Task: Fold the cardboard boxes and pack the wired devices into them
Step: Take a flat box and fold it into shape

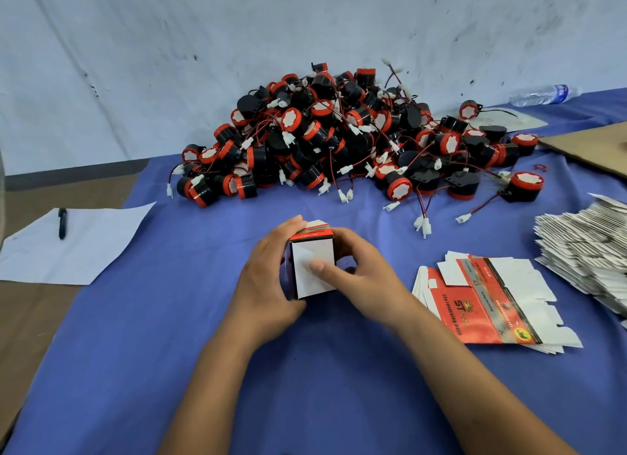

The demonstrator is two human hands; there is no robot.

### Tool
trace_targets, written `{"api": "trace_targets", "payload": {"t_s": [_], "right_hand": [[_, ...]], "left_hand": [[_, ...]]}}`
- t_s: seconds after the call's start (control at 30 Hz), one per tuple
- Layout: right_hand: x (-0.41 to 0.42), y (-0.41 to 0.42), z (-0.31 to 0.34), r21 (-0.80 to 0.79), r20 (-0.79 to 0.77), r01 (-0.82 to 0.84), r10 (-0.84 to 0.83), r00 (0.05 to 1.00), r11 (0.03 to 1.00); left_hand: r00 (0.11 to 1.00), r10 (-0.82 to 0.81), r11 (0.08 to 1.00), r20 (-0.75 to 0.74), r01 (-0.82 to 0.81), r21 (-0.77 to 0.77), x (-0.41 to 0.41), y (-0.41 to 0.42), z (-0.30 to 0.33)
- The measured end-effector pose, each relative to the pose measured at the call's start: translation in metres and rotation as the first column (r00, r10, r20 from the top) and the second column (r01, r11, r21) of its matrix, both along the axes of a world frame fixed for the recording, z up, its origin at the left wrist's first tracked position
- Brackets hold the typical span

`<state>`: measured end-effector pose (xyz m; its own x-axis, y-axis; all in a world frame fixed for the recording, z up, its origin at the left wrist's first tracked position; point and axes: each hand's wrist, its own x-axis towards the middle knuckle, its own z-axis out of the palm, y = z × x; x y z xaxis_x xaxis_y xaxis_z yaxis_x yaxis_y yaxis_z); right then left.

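Note:
A small red, black and white cardboard box (310, 251) is held between both hands above the blue cloth (169, 319). My left hand (268, 281) grips its left side, fingers curled over the top. My right hand (359, 271) holds the right side, and its thumb presses on the white flap that faces me. A big heap of black and red wired devices (349, 139) with white plugs lies behind the box. To the right lies a flat stack of unfolded red boxes (488, 298).
A larger pile of flat white box blanks (587, 247) sits at the far right. A white sheet (74, 244) with a black pen (62, 222) lies on the left. Brown cardboard (590, 145) and a plastic bottle (543, 95) are at the back right.

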<state>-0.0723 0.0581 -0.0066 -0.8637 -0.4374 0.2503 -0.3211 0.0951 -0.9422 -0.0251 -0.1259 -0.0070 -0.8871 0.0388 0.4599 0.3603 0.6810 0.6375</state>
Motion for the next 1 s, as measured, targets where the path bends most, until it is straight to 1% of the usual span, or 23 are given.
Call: {"api": "trace_targets", "payload": {"t_s": [0.07,0.13,0.17,0.2,0.23,0.27,0.3,0.33,0.37,0.4,0.47,0.53,0.6,0.63,0.67,0.7,0.73,0.77,0.83,0.87,0.9,0.93,1.0], "right_hand": [[-0.002,0.005,0.003,-0.130,0.081,-0.112,0.123,0.989,0.985],[-0.004,0.007,0.002,-0.156,0.056,-0.139,0.149,0.987,0.978],[-0.003,0.007,0.002,-0.123,-0.006,-0.110,0.110,0.994,0.986],[-0.003,0.006,0.000,-0.052,-0.126,-0.041,0.034,0.991,0.998],[-0.003,0.004,-0.002,0.052,-0.303,0.077,-0.058,0.951,0.996],[-0.003,0.002,-0.005,0.166,-0.496,0.234,-0.125,0.860,0.958],[-0.003,0.000,-0.005,0.265,-0.639,0.378,-0.132,0.757,0.887],[-0.002,-0.003,-0.003,0.351,-0.716,0.475,-0.095,0.691,0.807],[0.000,-0.007,-0.003,0.444,-0.740,0.518,-0.028,0.673,0.731],[0.002,-0.011,-0.004,0.539,-0.716,0.501,0.055,0.696,0.677],[0.005,-0.012,-0.003,0.642,-0.628,0.384,0.167,0.760,0.664],[0.008,-0.008,0.005,0.565,-0.612,0.279,0.168,0.773,0.776],[0.004,-0.005,0.014,0.272,-0.710,0.302,-0.022,0.704,0.914],[-0.002,-0.004,0.017,0.094,-0.731,0.351,-0.175,0.659,0.932],[-0.013,-0.004,0.021,-0.031,-0.715,0.434,-0.323,0.620,0.901],[-0.030,-0.003,0.025,-0.070,-0.681,0.536,-0.433,0.590,0.841],[-0.050,0.000,0.028,-0.001,-0.648,0.623,-0.475,0.595,0.782],[-0.074,0.005,0.028,0.176,-0.623,0.676,-0.450,0.639,0.715],[-0.120,0.019,0.026,0.550,-0.584,0.672,-0.347,0.734,0.496],[-0.141,0.027,0.025,0.645,-0.557,0.647,-0.328,0.763,0.407],[-0.157,0.034,0.024,0.695,-0.534,0.624,-0.324,0.781,0.359],[-0.171,0.038,0.022,0.724,-0.513,0.596,-0.308,0.801,0.347],[-0.193,0.042,0.017,0.765,-0.470,0.533,-0.251,0.846,0.362]], "left_hand": [[1.000,0.013,1.000,-0.018,-0.012,0.027,-0.001,-0.001,-0.003],[0.998,0.040,0.999,-0.055,-0.040,0.001,-0.004,0.000,-0.006],[0.997,0.062,0.998,-0.048,-0.063,-0.022,-0.005,0.000,-0.008],[0.996,0.083,0.995,-0.020,-0.084,-0.045,-0.007,-0.002,-0.010],[0.995,0.097,0.994,0.027,-0.096,-0.058,-0.007,-0.003,-0.011],[0.992,0.100,0.994,0.075,-0.097,-0.043,-0.007,-0.005,-0.011],[0.991,0.085,0.996,0.105,-0.087,0.019,-0.006,-0.004,-0.010],[0.992,0.050,0.990,0.116,-0.065,0.127,-0.005,-0.001,-0.009],[0.993,0.006,0.967,0.122,-0.037,0.252,-0.004,0.003,-0.007],[0.992,-0.038,0.934,0.122,-0.008,0.357,-0.004,0.007,-0.007],[0.992,-0.034,0.902,0.121,-0.021,0.430,-0.006,0.015,-0.007],[0.989,0.097,0.929,0.107,-0.129,0.346,-0.010,0.016,-0.010],[0.975,0.207,0.941,0.075,-0.220,0.258,-0.015,0.013,-0.015],[0.968,0.240,0.937,0.067,-0.249,0.244,-0.017,0.012,-0.016],[0.963,0.260,0.931,0.066,-0.268,0.246,-0.018,0.011,-0.017],[0.960,0.272,0.928,0.065,-0.280,0.246,-0.020,0.011,-0.017],[0.959,0.279,0.927,0.059,-0.285,0.245,-0.021,0.011,-0.018],[0.957,0.284,0.928,0.054,-0.289,0.236,-0.022,0.012,-0.019],[0.954,0.292,0.926,0.065,-0.299,0.232,-0.022,0.012,-0.020],[0.953,0.293,0.926,0.073,-0.302,0.229,-0.024,0.012,-0.020],[0.952,0.295,0.926,0.077,-0.305,0.223,-0.024,0.011,-0.021],[0.951,0.300,0.925,0.078,-0.310,0.221,-0.025,0.010,-0.022],[0.949,0.305,0.924,0.081,-0.316,0.217,-0.026,0.010,-0.022]]}}
